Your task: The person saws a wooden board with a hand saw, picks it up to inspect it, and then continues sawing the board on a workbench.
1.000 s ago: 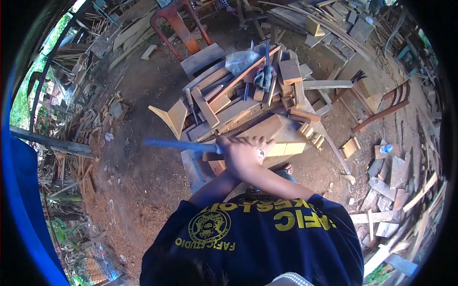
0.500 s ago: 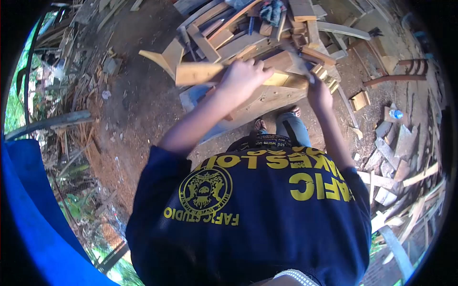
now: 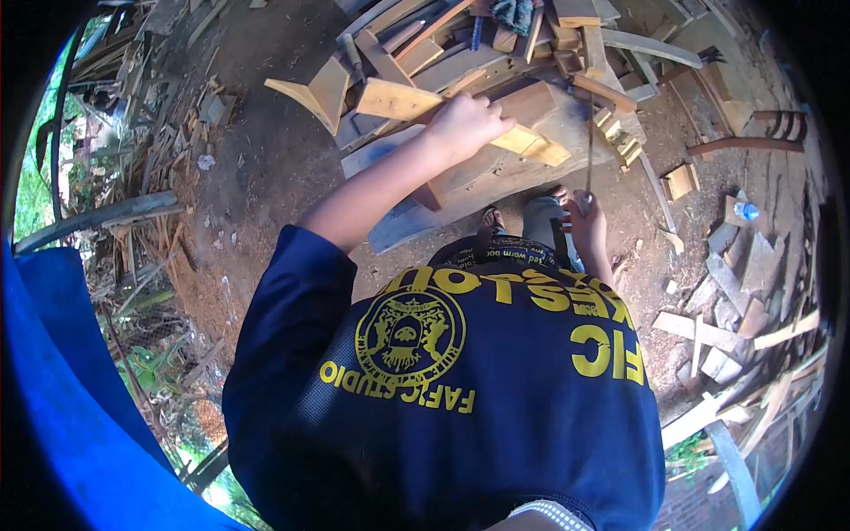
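Observation:
My left hand [image 3: 465,128] is wrapped over the middle of a pale wooden board [image 3: 536,144], which slants across a low wooden bench [image 3: 478,186]. The board's other end sticks out to the left of the hand. Down at the right, beside my leg, my right hand [image 3: 586,221] is closed round the handle of what looks like a handsaw [image 3: 591,146]. Its thin blade points away from me, nearly edge-on, just right of the board's end and apart from it. The fingers hide most of the handle.
Several wood offcuts [image 3: 425,55] and a bunched cloth [image 3: 512,16] crowd the bench's far side. An angled wooden piece [image 3: 326,93] stands at the left. Small notched blocks [image 3: 620,137] lie at the right. Scrap wood [image 3: 726,283] and a plastic bottle [image 3: 746,211] litter the right-hand floor.
My right hand has drawn back toward my body with the saw, whose blade now points straight away. The board has tilted, its right end now nearer to me, with my left hand still on it.

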{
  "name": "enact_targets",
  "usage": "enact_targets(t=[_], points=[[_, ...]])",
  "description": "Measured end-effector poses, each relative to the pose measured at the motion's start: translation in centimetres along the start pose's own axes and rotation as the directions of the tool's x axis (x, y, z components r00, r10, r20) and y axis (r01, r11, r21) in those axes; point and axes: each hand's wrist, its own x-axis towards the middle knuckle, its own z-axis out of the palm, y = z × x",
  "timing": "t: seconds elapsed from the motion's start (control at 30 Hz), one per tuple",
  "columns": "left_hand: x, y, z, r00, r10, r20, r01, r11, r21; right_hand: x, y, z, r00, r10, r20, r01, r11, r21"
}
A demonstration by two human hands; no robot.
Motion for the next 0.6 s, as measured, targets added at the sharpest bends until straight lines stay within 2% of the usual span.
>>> enact_targets(t=[0.03,0.07,0.17,0.3,0.37,0.4,0.47,0.5,0.53,0.6], points=[[0.0,0.3,-0.2,1.0,-0.009,-0.001,0.008,1.0,-0.029,-0.3,-0.3,0.3,0.999,0.016,0.051,-0.018,0.999,0.037],[0.2,0.6,-0.4,1.0,0.006,-0.004,-0.006,1.0,-0.031,-0.6,-0.6,0.4,0.999,0.021,0.039,-0.023,0.999,0.042],[0.6,1.5,-2.0,1.0,-0.014,-0.002,0.014,1.0,-0.015,-2.5,-4.7,0.1,0.999,0.007,0.051,-0.004,0.998,-0.06],[0.9,2.8,-4.4,0.998,0.015,-0.056,-0.012,0.999,0.053,-1.5,-3.5,-0.4,0.998,-0.063,-0.032,0.06,0.996,-0.067],[0.7,3.5,-5.5,0.995,0.031,-0.092,-0.027,0.998,0.051,-0.5,-2.4,-0.8,0.998,-0.038,-0.056,0.048,0.98,0.193],[0.6,4.0,-6.1,0.995,0.028,-0.1,-0.025,0.999,0.028,0.3,-1.6,-0.9,0.998,-0.036,-0.06,0.047,0.98,0.195],[0.4,4.8,-7.0,0.994,0.03,-0.107,-0.029,1.0,0.005,1.5,-0.5,-1.0,0.986,-0.058,-0.156,0.14,0.8,0.584],[0.4,5.2,-7.4,0.996,0.015,-0.089,-0.015,1.0,0.008,1.2,-1.7,-1.1,0.993,-0.053,-0.108,0.118,0.608,0.785],[0.4,5.5,-7.7,0.997,-0.001,-0.072,0.002,1.0,0.011,1.4,-1.6,-1.4,0.992,-0.054,-0.112,0.121,0.607,0.786],[0.4,5.8,-8.2,0.995,0.011,-0.097,-0.009,1.0,0.02,2.0,-1.2,-2.1,0.997,0.052,-0.053,0.029,0.388,0.921]])
